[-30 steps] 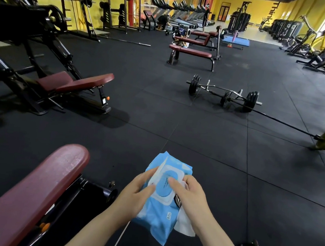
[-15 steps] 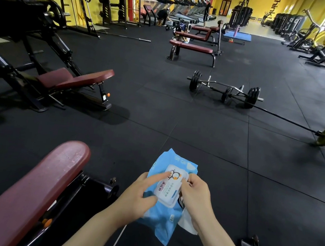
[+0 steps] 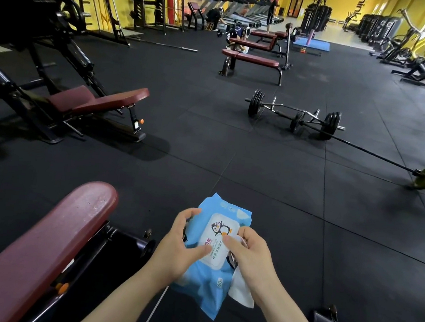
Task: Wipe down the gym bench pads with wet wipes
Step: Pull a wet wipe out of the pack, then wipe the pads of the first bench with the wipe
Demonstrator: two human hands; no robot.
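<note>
Holding the wipe pack at chest level in front of the body, the left hand is gripping its left edge with curled fingers, thumb lying across the lower part of the white lid. The right hand is pressing its thumb on the right side of the lid, which is lying flat on the pack, and its curled fingers are pinching a loose white wipe that is hanging below the palm at about 5 o'clock from the pack. The pack is a soft film pouch, judged light and floppy, so it is best supported from beneath along one edge; only the lid is stiff enough to press against. The wipe is judged limp, damp and easy to tear or bunch; taking it flat under the fingers should be giving wider contact than a pinch at one corner. The nearest bench pad, dark red and sloping, is lying at 9 o'clock from the hands, near but not touching them. Its covering is looking smooth and firm, likely slick when wet. Another bench is standing well apart at 12 o'clock, and a barbell is lying on the floor at 1 o'clock.
</note>
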